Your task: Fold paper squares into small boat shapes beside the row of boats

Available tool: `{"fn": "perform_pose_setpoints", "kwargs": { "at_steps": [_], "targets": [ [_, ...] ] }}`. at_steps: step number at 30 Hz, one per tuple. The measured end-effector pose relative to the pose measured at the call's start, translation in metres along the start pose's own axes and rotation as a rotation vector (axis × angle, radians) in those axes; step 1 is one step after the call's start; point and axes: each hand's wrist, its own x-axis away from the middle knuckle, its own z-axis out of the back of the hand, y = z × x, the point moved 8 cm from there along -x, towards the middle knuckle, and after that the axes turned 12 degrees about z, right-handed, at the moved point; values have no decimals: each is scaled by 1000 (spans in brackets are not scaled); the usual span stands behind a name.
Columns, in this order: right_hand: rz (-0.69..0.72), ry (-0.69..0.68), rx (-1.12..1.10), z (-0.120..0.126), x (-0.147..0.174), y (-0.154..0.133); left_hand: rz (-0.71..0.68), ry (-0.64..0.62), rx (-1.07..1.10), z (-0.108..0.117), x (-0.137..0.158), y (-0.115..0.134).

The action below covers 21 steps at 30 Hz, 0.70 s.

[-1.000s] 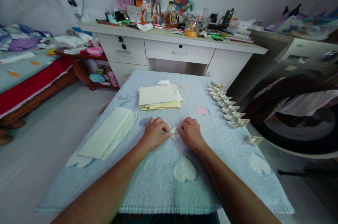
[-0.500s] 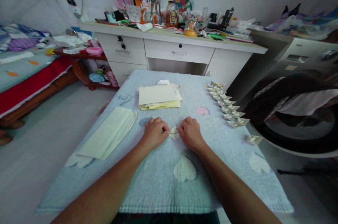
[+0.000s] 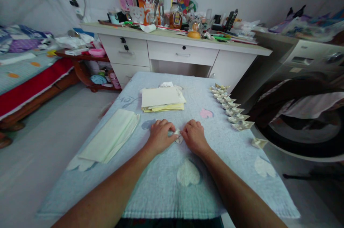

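Note:
A small folded piece of paper (image 3: 178,139) lies on the cloth-covered table between my two hands. My left hand (image 3: 162,135) pinches its left side, with the thumb laid across the upper part. On the other side my right hand (image 3: 194,135) has its fingertips closed at the paper's right edge. Part of the paper is hidden under the fingers. To the right, several folded paper boats (image 3: 238,117) stand in a slanting row, and one more paper boat (image 3: 259,143) sits apart, nearer to me.
Beyond my hands lies a stack of paper sheets (image 3: 160,98). Larger folded sheets (image 3: 109,136) rest on the left of the blue tablecloth (image 3: 161,185). A cluttered white desk (image 3: 129,54) stands behind the table, a washing machine (image 3: 303,59) to the right.
My left hand has shifted slightly right, and its thumb has moved over the folded paper, covering more of it. My right hand stays nearly in place.

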Motion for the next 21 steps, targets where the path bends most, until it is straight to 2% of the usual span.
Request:
{"fn": "perform_pose_setpoints", "kwargs": {
  "at_steps": [5,10,21],
  "targets": [
    [24,23,-91,2,3,0,5,-4,15,1,1,1],
    [128,60,-220,8,8,-3,-13,-48,35,0,2,2],
    [205,66,-237,7,8,-7,-75,-94,74,-1,3,4]
  ]
}}
